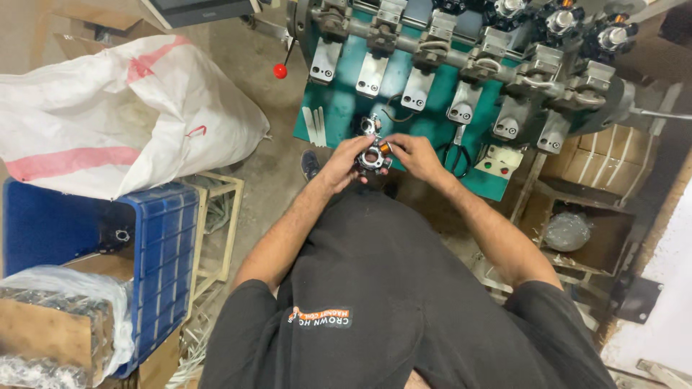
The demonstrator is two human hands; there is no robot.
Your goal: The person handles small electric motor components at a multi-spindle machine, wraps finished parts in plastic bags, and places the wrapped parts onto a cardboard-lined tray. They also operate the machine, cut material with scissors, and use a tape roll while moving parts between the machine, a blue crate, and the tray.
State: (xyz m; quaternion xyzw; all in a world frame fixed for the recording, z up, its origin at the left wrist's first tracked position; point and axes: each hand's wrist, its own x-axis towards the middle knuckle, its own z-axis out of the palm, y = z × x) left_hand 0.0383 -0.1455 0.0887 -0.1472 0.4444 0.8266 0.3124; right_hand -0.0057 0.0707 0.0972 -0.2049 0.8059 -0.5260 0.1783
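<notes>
Both hands grip one metal stator (373,157): left hand (346,164) and right hand (417,155) closed around it. It hangs over the green bench's (339,108) front edge, scissors (454,153) just beside.

The left hand (344,164) hides much of the small metal stator (373,158); its windings are too small to tell.

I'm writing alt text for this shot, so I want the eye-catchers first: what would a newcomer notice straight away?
First, the two hands at centre: the left hand and the right hand together hold a small ring-shaped metal part with copper winding. Just above them stretches the green machine with its row of grey metal arms. At upper left a big white sack with pink stripes slumps over a blue plastic crate.
</notes>
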